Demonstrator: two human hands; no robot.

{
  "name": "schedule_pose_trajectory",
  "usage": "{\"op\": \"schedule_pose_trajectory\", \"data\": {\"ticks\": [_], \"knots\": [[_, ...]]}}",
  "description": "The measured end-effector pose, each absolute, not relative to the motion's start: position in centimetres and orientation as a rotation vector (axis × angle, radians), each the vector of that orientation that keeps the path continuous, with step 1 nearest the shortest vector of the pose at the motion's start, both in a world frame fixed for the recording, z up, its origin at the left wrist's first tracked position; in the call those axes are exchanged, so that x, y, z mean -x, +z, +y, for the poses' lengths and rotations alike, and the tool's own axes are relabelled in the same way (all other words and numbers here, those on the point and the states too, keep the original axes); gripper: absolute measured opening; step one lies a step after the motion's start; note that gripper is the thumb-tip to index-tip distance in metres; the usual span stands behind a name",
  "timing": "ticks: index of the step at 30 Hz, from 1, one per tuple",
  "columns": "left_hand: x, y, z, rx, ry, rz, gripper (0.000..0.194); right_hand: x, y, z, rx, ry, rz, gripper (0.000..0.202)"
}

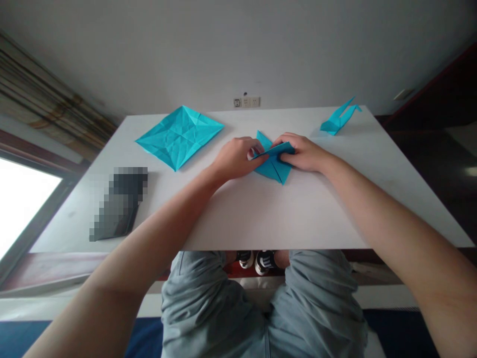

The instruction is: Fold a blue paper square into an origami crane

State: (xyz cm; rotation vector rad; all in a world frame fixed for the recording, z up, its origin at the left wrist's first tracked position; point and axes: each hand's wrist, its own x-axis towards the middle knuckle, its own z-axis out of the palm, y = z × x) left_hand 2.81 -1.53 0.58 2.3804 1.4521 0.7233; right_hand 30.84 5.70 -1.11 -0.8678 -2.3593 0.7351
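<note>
A partly folded blue paper (274, 168) lies on the white table (261, 214) between my hands, with one point sticking up at the back and a slit in its front part. My left hand (240, 158) pinches the left end of a raised flap, thumb in front. On the right end of that flap, my right hand (300, 151) grips with its thumb in front and fingers behind. Some fingertips are hidden by the paper.
A creased blue paper sheet (181, 136) lies at the back left. At the back right stands a folded blue paper crane (337, 122). A dark, pixelated flat object (121, 204) rests near the left edge. Wall sockets (246, 102) are behind the table.
</note>
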Motion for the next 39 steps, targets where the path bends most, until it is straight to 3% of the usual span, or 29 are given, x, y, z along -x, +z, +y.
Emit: {"op": "schedule_pose_trajectory", "data": {"ticks": [39], "knots": [[-2.57,0.37,-1.65,-2.465,0.689,1.376,0.031,-30.65,-1.00,5.24,0.834,0.764,-2.361,0.030]]}}
